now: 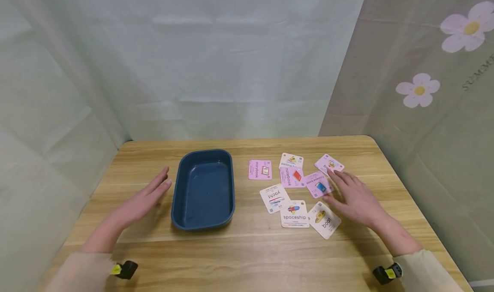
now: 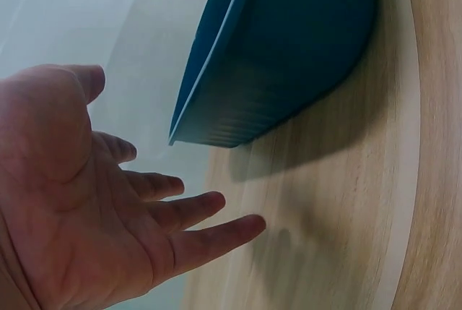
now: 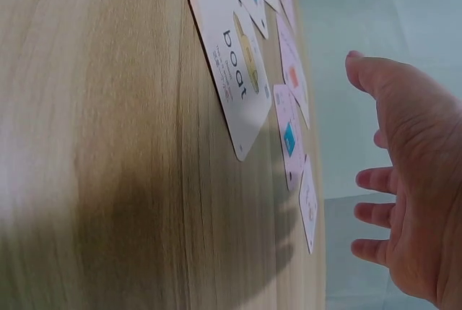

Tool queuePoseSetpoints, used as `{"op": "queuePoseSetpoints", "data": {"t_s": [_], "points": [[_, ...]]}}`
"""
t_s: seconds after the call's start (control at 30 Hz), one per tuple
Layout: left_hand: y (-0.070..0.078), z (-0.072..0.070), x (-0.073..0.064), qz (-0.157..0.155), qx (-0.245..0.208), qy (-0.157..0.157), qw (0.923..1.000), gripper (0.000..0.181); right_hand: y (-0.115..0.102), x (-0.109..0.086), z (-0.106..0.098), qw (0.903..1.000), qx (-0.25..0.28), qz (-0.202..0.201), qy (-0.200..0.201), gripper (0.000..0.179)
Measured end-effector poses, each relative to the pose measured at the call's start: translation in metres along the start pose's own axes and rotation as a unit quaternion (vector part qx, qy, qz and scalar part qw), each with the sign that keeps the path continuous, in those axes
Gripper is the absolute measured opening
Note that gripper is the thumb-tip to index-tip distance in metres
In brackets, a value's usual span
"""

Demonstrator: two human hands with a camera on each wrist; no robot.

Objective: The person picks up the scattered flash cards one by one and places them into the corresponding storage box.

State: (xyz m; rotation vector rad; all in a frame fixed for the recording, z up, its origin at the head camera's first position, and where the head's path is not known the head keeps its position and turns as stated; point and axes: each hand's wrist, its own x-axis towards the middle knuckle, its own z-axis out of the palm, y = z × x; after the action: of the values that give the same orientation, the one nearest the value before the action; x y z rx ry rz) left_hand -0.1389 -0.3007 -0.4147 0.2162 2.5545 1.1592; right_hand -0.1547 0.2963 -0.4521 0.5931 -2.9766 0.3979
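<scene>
To the left of a dark blue rectangular tray (image 1: 203, 228), my left hand (image 1: 140, 202) hovers with loosely spread fingers and holds nothing. The left wrist view shows its palm facing the tray's outer wall (image 2: 303, 57). My right hand (image 1: 356, 200) is held over the right edge of a group of picture cards, fingers relaxed and nothing gripped. Nearest to it are the pink Chinese book card (image 1: 317, 185), the white boat card (image 1: 325, 220) and a pink card with a bee picture (image 1: 328, 163), partly hidden by the fingertips.
Further left lie a pink storybook card (image 1: 260, 170), a notebook card (image 1: 291, 177) overlapping the sailing boat card (image 1: 291, 159), and a yacht card (image 1: 274, 197) touching the spaceship card (image 1: 295, 215). Fabric curtains (image 1: 231, 69) hang behind and beside the wooden table (image 1: 239, 266).
</scene>
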Motion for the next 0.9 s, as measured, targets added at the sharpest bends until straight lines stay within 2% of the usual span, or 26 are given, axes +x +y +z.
{"op": "queuePoseSetpoints", "data": {"t_s": [0.4, 0.7, 0.9], "points": [[0.005, 0.007, 0.008, -0.012, -0.076, -0.006, 0.997, 0.078, -0.012, -0.001, -0.001, 0.9995, 0.027, -0.006, -0.012, 0.084], [0.002, 0.011, 0.011, -0.01, -0.094, -0.006, 0.9955, 0.076, -0.021, -0.002, -0.001, 0.9991, 0.031, -0.012, -0.026, 0.083], [-0.003, 0.011, 0.014, -0.022, -0.143, -0.021, 0.9893, 0.077, -0.025, -0.004, -0.001, 0.9987, 0.023, -0.027, -0.037, 0.08]]}}
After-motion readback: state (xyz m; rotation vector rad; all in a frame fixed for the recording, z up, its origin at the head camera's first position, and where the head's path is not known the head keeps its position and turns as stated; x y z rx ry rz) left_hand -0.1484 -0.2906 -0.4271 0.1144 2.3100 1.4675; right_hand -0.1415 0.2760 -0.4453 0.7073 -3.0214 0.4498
